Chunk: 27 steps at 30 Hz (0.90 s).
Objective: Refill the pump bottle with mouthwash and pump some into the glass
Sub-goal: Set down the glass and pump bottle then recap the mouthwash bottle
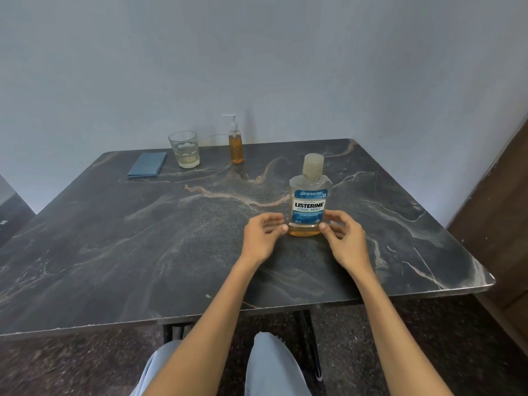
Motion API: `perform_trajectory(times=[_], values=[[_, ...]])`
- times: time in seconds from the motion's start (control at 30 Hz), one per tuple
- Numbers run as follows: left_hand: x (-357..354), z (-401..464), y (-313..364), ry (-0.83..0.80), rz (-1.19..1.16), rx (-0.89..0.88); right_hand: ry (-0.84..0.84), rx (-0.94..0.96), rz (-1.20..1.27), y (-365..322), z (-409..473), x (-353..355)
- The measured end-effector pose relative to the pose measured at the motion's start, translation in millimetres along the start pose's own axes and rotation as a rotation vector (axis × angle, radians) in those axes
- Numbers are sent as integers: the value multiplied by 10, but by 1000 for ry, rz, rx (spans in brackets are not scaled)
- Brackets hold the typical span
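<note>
Item: mouthwash bottle, clear plastic with blue label, cap on; stood upright on the dark marbled table, right of centre and nearest the person; only a shallow amber layer showed at its base.

Item: left hand, just left of the bottle's base, fingers loosely curled, holding nothing; whether a fingertip touched the bottle could not be told.

Item: right hand, at the bottle's lower right corner, fingers bent toward it, thumb tip at or against the base; no firm grasp was visible, so it read as released.

Item: pump bottle, slim, amber liquid most of the way up, white pump head fitted; stood at the far edge near the wall, well apart from both hands.

Item: glass, faceted, left of the pump bottle, a little pale liquid in the bottom.

Item: blue flat object, perhaps a cloth or folder, left of the glass.

Risks, as judged: the light, near-empty mouthwash bottle might tip if nudged at its base; a one-sided pinch might let it slip or twist; reaching past it could knock the glass; pouring into so narrow a neck invites spillage onto the table.
</note>
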<state>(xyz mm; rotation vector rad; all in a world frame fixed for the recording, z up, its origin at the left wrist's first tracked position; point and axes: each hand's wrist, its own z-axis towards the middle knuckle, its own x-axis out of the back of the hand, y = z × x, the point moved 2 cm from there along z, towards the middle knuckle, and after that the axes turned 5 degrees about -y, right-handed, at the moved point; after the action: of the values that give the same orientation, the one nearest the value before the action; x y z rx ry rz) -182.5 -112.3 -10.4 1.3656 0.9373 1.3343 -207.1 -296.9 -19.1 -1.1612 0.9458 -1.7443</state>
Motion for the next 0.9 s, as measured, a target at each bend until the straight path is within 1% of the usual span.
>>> perform_trajectory(times=[0.13, 0.3, 0.47, 0.57, 0.63, 0.73, 0.9], values=[[-53, 22, -29, 42, 48, -4, -10, -1, 20, -26, -4, -7], [-79, 100, -76, 84, 28, -11, 8, -17, 59, 14, 62, -20], [-126, 343, 5, 123, 22, -88, 97, -48, 106, 33, 375, -101], [-141, 645, 108, 151, 88, -114, 147, -75, 147, 22, 716, -195], [-148, 949, 177, 126, 118, -103, 184, -92, 153, 36, 1033, -263], [-172, 1389, 226, 61, 75, -62, 198, -122, 139, 65, 1537, -386], [-151, 2042, 33, -32, 181, -5, 108, -219, 134, 214, 2233, -671]])
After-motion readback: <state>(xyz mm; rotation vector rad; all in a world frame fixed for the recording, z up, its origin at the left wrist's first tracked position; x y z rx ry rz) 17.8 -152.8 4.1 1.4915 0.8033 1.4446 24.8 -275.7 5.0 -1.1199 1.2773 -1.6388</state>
